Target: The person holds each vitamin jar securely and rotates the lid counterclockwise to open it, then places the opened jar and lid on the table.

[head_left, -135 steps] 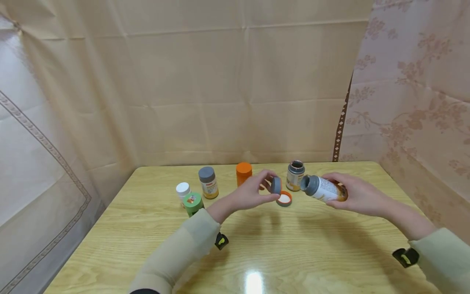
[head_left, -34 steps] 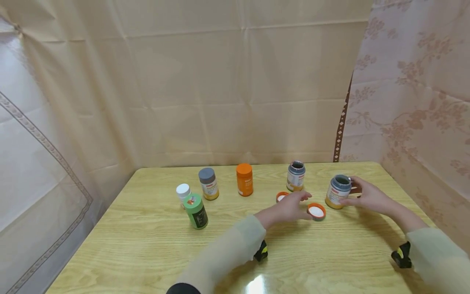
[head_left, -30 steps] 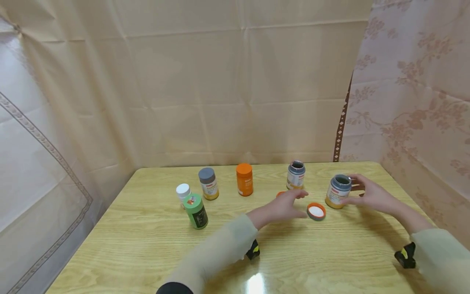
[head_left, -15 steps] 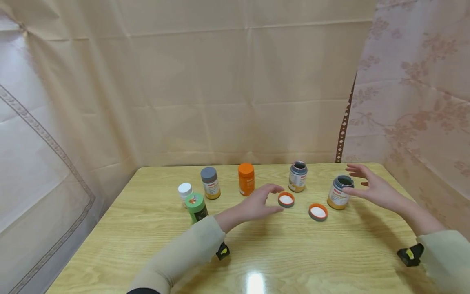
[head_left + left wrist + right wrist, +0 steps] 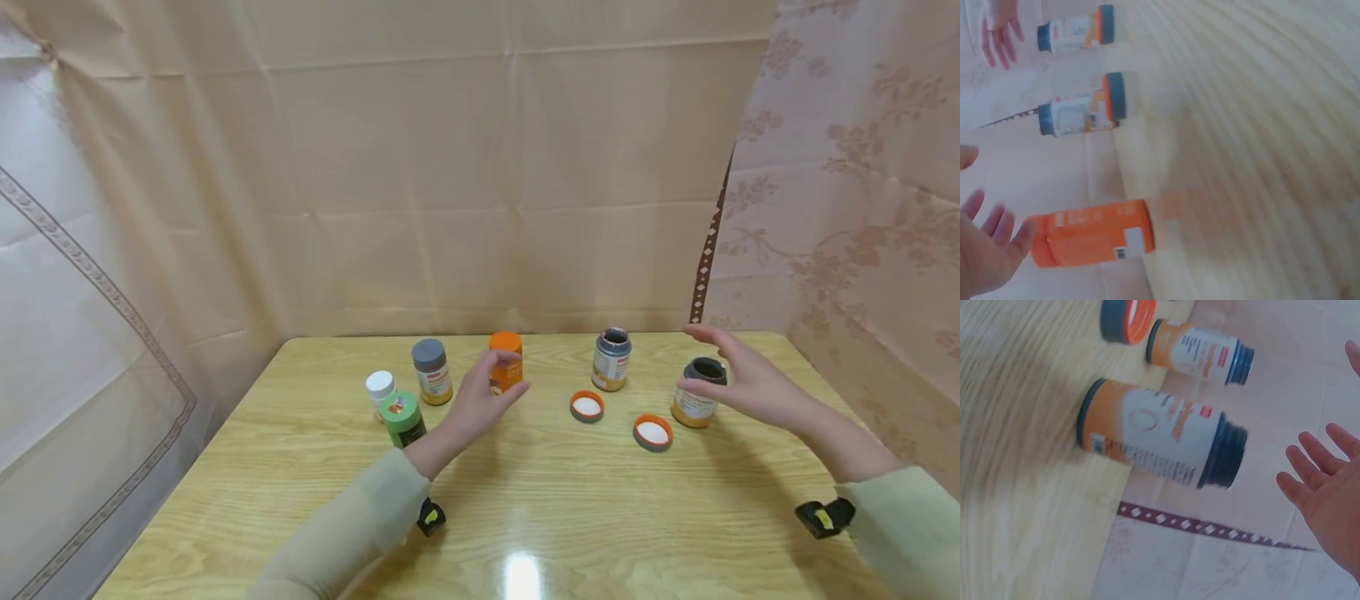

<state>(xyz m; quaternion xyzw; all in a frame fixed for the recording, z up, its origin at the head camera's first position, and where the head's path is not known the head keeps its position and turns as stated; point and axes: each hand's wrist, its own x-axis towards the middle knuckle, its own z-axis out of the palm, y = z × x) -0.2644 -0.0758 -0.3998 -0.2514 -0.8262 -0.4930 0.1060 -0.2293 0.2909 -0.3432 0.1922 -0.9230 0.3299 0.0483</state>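
Note:
My left hand [image 5: 476, 404] reaches toward an orange bottle [image 5: 507, 342] with an orange cap. In the left wrist view, the fingers of that hand [image 5: 988, 250] spread beside the bottle's cap end [image 5: 1094, 234]; whether they touch it I cannot tell. My right hand [image 5: 757, 385] hovers with fingers apart at an uncapped jar [image 5: 693, 407] with a grey neck and white-and-yellow label. The right wrist view shows a gap between this jar [image 5: 1154, 431] and the fingers. A similar uncapped jar [image 5: 611, 368] stands behind. Two grey lids with orange rims, one nearer [image 5: 652, 433] and one farther [image 5: 587, 407], lie inside-up.
At the left stand a grey-capped jar [image 5: 432, 382], a white-capped bottle [image 5: 379, 385] and a green-lidded container [image 5: 401, 410], partly behind my left wrist. Cloth hangs behind the wooden table [image 5: 600, 517] and along both sides.
The tilted jar was set upright and its lid laid on the table. My right hand has let go of the jar and lifted. My left hand moved left to the orange bottle.

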